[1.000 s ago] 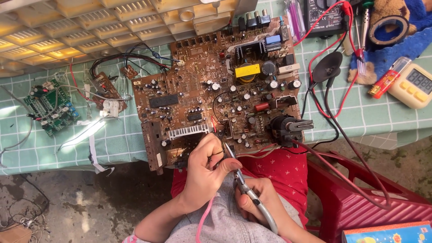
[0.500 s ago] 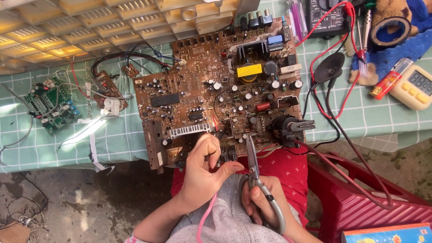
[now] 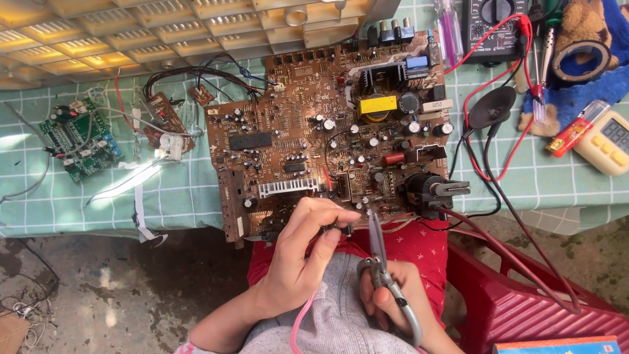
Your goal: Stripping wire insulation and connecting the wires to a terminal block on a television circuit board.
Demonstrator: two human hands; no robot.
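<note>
Tall black transformer point(image 3: 427, 190) beside right hand point(image 3: 393, 298)

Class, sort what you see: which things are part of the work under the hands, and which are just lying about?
In use: left hand; right hand; scissors; brown circuit board.

Lying about: green circuit board; multimeter; tape roll; small timer.

Bright daylight from upper left, glare patches on the green tablecloth point(image 3: 177, 196), sharp focus, soft shadows below
</note>
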